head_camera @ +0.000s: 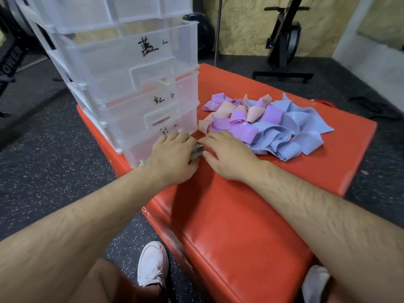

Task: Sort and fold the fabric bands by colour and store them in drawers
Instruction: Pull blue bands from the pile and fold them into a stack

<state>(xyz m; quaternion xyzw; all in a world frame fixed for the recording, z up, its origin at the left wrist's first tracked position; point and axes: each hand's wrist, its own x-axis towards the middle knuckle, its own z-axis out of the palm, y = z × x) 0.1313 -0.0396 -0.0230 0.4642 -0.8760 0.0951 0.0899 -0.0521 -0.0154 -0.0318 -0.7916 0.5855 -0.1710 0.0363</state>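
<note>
**A:** Where is the folded band?

**B:** Wedged between the two hands, right at the foot of the bottom drawer. It's blurred and its colour is hard to read, greyish-green at a guess.

**A:** And the fingers?

**B:** The left hand lies over it with its fingers close together. I cannot tell whether it grips or only presses. The right hand has thumb and forefinger narrowed onto the band's end at 3 o'clock, seemingly pinching.

**A:** What could go wrong?

**B:** One hand must let go to work the drawer, and a stretchy fold may spring open. The drawer unit at 11 o'clock looks light, so a tug could slide it on the red mat. The handwritten labels are smudgy, so it could go in the wrong drawer. An elbow could also drag the loose pile at 2 o'clock.
</note>
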